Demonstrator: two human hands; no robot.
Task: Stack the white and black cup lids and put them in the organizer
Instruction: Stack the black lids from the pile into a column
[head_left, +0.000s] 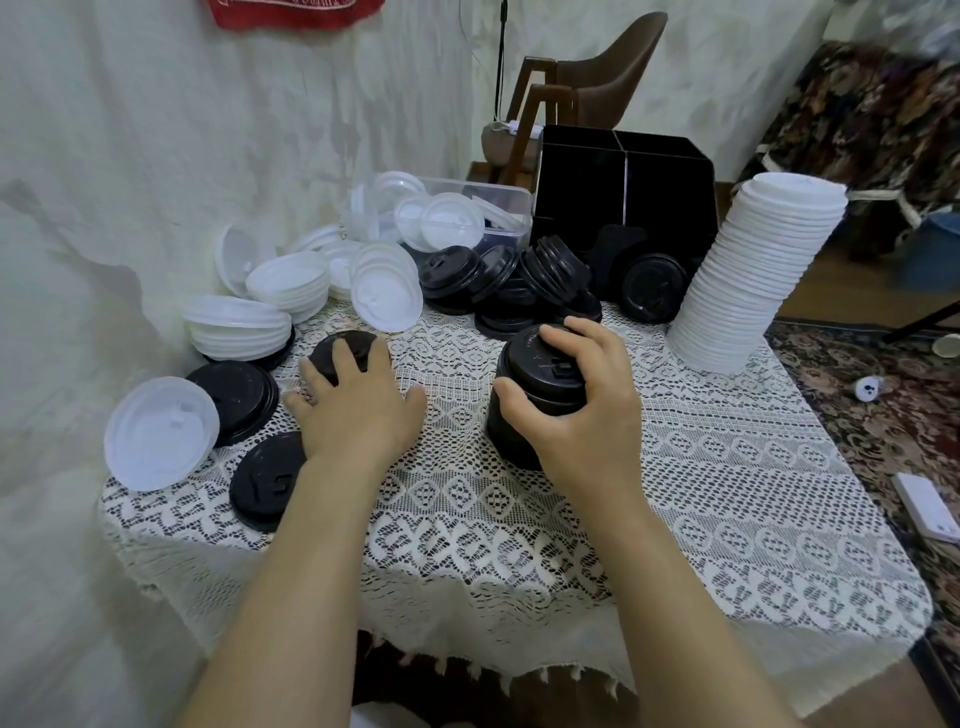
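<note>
Black organizer (667, 174), one; white tower (753, 275), one

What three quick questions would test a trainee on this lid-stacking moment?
1. True or false: the tall white lid stack stands inside the organizer.
2. The right hand grips: A) the black lid stack, B) a white lid, C) nothing.
3. Fill in: the lone lid under the left hand fingers is ____ in colour.
Key: 1 false; 2 A; 3 black.
</note>
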